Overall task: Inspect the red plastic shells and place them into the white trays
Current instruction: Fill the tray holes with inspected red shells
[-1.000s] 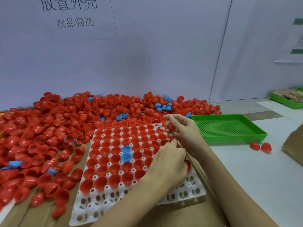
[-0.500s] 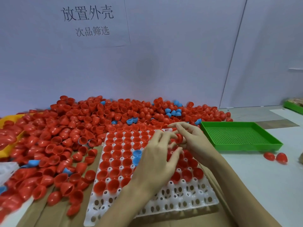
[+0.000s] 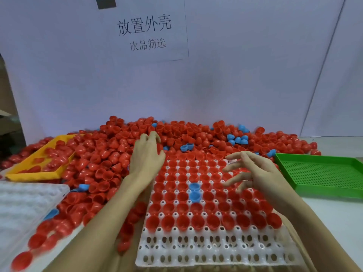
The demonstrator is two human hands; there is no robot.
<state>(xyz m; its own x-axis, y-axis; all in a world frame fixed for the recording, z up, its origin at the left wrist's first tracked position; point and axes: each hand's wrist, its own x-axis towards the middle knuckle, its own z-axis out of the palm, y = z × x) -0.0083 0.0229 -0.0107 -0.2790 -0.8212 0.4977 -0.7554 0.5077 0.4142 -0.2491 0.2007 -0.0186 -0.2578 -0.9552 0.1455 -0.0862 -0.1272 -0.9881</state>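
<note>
red shells (image 3: 110,154) get the left hand (image 3: 146,156) now; it has left the tray (image 3: 196,250), fingers curled over them, hold unclear. right hand (image 3: 253,173) hovers spread, empty, so another pick begins.

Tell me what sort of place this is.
Probably a factory sorting or packing bench. A big loose heap of red shells lies against the wall, a white tray is being filled cell by cell, and a printed work sign hangs above, with green and yellow bins alongside.
</note>
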